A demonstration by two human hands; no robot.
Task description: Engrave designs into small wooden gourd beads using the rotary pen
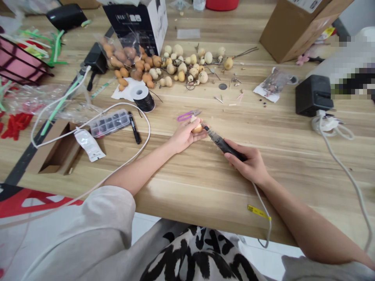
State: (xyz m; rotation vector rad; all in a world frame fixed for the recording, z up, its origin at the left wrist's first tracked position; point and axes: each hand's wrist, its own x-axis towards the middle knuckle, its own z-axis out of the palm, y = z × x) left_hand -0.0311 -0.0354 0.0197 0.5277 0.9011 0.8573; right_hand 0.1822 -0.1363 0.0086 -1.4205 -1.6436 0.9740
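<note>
My left hand (184, 137) is closed around a small pale-orange gourd (198, 128), with part of it hidden by the fingers. A dark corded rotary tool (221, 143) is gripped in my right hand (250, 164). Its tip points at the gourd and is very near it; whether they touch I cannot tell. A white cable (265, 203) with a yellow tag (258, 212) hangs below my right hand. Just beyond the left hand lie purple-handled thread snips (185, 116). Further back is a pile of small pale gourds (181, 68), with browner ones (140, 64) to its left.
A black cord spool (145, 102), marker (134, 128), clear compartment box (109, 123) and open cardboard box (60, 150) lie to the left. A white cable (149, 132) loops near my left arm. A black power unit (313, 95) and brown carton (293, 31) stand right.
</note>
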